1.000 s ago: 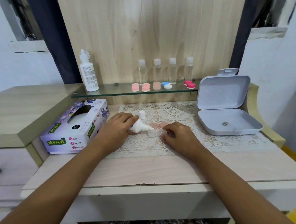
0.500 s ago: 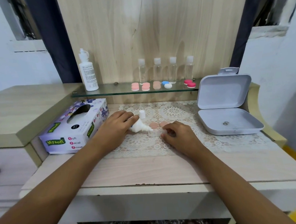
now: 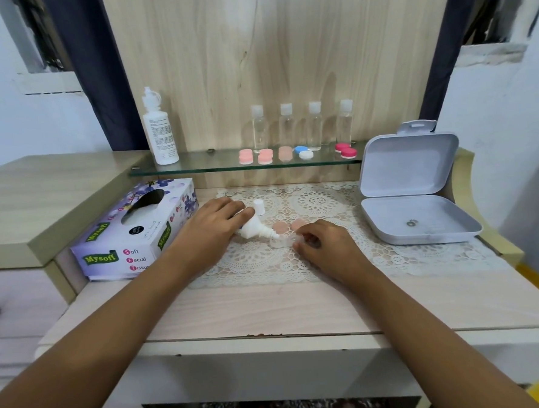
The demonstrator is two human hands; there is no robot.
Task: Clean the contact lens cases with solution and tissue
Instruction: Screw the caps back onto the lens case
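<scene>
- The left hand was curled round a small white solution bottle. The bottle was tilted low over the lace mat, with its nozzle pointing right and down.
- The nozzle tip was at the left well of the clear lens case; I could not tell whether it touched.
- The right hand had its fingers curled, the fingertips pinching the right end of the clear lens case.
- The clear lens case lay on the lace mat between the 2 hands.
- 2 pink caps lay on the mat just behind the case.
- A white bottle cap stood upright near the left hand's fingertips.
- The tissue box lay just beside the left hand, on its left.
- An open grey box sat at the right with its lid raised.
- The glass shelf behind held 1 tall white bottle, 4 clear bottles and closed lens cases in pink, blue-and-white and red.
</scene>
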